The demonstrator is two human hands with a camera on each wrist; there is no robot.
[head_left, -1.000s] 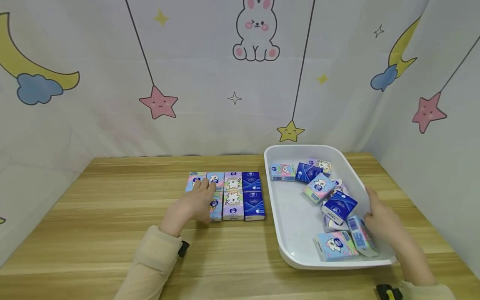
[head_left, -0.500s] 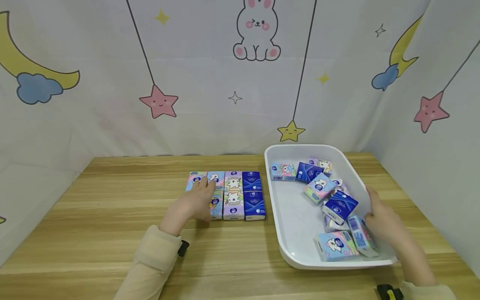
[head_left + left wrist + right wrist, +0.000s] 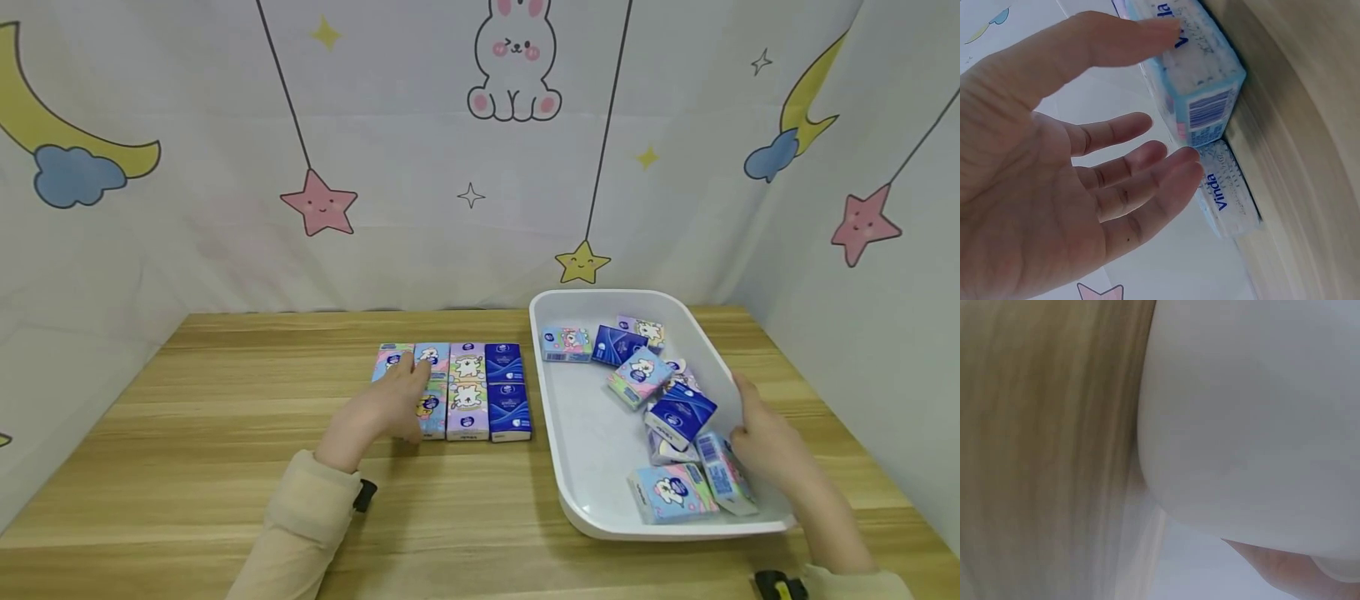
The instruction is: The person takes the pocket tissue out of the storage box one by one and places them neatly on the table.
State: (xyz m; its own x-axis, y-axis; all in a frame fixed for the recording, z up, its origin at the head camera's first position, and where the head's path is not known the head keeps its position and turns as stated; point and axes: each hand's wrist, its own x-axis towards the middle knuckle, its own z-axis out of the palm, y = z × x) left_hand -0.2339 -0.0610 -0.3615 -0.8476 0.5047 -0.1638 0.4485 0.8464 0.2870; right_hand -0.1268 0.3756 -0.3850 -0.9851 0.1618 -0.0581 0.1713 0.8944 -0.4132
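Tissue packs stay unmoved; left hand spread, right hand gripping the bin.

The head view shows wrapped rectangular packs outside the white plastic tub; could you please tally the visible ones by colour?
Dark blue rectangular packs: 2
Lavender patterned rectangular packs: 2
Light blue-and-pink rectangular packs: 3
Total visible: 7
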